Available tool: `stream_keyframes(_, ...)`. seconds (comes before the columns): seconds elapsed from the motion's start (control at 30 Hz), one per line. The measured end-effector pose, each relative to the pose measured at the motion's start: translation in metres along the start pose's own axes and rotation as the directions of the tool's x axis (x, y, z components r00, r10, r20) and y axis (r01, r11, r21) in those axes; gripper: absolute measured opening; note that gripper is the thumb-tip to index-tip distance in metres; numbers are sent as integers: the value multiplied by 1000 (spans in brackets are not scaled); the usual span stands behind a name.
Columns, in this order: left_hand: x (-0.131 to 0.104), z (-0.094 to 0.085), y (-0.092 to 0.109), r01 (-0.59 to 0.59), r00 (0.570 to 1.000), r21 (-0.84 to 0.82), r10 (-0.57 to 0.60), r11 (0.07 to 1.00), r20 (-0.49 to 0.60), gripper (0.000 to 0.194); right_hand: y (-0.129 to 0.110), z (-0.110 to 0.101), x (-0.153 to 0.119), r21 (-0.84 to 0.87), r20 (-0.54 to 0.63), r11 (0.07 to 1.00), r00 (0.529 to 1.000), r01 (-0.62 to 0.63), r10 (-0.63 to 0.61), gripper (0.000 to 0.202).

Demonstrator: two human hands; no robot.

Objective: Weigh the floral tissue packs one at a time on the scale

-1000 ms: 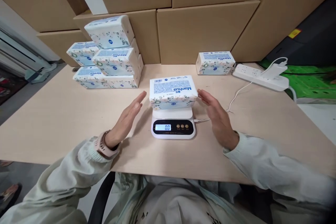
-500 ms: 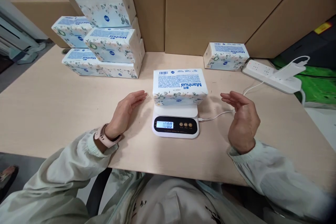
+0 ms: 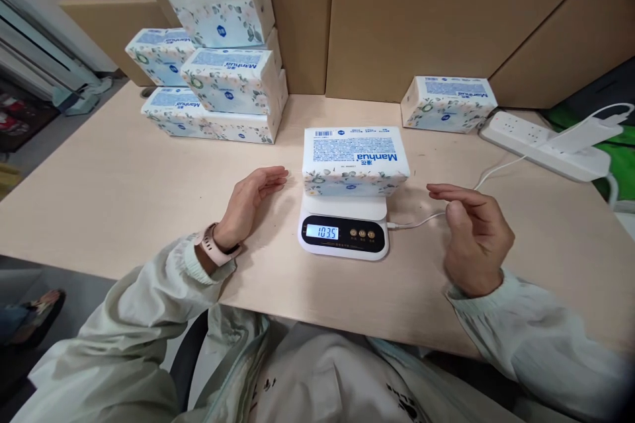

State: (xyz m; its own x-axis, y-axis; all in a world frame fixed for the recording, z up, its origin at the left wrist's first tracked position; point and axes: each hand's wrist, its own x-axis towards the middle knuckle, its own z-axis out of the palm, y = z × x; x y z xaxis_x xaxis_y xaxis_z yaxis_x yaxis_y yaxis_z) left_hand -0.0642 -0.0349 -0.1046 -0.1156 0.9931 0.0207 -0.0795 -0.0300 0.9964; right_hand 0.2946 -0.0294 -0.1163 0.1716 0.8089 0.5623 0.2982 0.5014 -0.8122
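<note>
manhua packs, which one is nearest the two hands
The pack on the digital scale, between the left hand and right hand; the others, a stack and one lone pack, sit farther back.

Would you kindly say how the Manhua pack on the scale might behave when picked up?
The Manhua pack probably gives under a squeeze, since its wrapped edges look soft and rounded. That smooth-looking wrapper may be slightly slippery. Its boxy shape makes rolling off the scale unlikely.

Cardboard cartons [image 3: 421, 20] stacked behind a table [image 3: 124, 205] with a digital scale [image 3: 343, 228] suggest a storeroom or packing area.
</note>
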Motion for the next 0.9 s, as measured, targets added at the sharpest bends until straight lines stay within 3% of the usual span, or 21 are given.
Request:
stream_keyframes(0.33,0,1,3,36,999,-33,-36,999,-6,52,9,3,-1,-14,-3,998,998,-59,59,17)
stream_keyframes(0.9,1,-2,2,41,999,-62,-40,997,12,57,10,7,5,-43,5,999,1000,-4,4,15)
